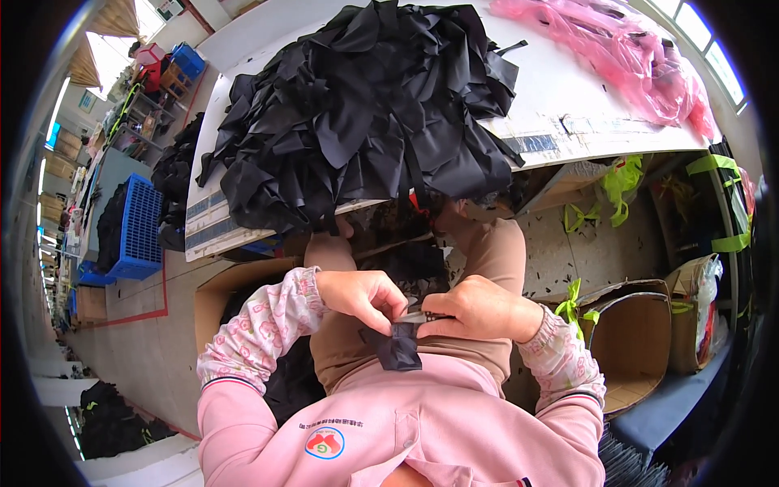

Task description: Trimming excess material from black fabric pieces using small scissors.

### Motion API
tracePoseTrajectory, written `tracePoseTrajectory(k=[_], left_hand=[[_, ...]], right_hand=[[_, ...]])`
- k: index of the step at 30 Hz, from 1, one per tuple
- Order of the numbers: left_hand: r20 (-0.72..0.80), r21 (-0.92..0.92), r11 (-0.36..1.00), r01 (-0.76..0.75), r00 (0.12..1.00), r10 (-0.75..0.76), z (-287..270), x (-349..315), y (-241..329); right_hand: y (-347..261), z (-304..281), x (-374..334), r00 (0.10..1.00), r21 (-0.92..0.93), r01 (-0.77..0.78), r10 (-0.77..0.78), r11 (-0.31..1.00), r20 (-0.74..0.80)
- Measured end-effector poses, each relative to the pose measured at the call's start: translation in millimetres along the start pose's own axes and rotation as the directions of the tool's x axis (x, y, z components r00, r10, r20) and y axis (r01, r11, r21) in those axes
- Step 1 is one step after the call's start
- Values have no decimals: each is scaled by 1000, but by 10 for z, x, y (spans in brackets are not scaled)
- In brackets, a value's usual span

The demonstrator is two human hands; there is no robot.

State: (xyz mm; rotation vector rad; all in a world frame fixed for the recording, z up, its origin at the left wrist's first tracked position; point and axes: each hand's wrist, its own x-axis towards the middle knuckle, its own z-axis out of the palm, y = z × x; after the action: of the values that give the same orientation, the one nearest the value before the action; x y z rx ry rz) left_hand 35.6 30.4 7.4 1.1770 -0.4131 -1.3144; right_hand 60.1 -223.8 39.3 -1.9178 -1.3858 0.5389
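Observation:
Over my lap, my left hand [363, 298] pinches the top of a small black fabric piece [395, 351], which hangs down against my pink shirt. My right hand [480, 312] is closed around a small pair of snips [415, 317]. Their pale metal blades point left and touch the fabric's upper edge beside my left fingertips. Most of the handle is hidden in my right fist. Beyond my knees, a large heap of black fabric pieces [365, 105] covers the near middle of the white table [535, 122], and some hang over its edge.
Crumpled pink plastic sheeting [617, 61] lies on the table at the far right. Open cardboard boxes [629, 345] stand right of me, with bright green strips [623, 191] beyond. A blue crate [138, 227] sits on the floor at left. Dark scraps litter the floor under the table.

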Motion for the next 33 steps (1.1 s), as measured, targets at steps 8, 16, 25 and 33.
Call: tracePoseTrajectory(k=[8, 16, 25, 33], left_hand=[[-696, 42, 884, -465, 621, 360, 216, 50, -82], [-712, 99, 850, -517, 560, 424, 345, 88, -89], [-669, 234, 854, -464, 561, 488, 330, 54, -133], [-675, 265, 839, -475, 530, 513, 324, 56, -118]], right_hand=[[-18, 309, -55, 847, 23, -195, 180, 981, -501], [-95, 354, 55, 839, -27, -228, 182, 973, -513], [-58, 305, 31, 849, 174, -246, 299, 953, -437], [-31, 326, 38, 846, 180, -228, 286, 957, -450]])
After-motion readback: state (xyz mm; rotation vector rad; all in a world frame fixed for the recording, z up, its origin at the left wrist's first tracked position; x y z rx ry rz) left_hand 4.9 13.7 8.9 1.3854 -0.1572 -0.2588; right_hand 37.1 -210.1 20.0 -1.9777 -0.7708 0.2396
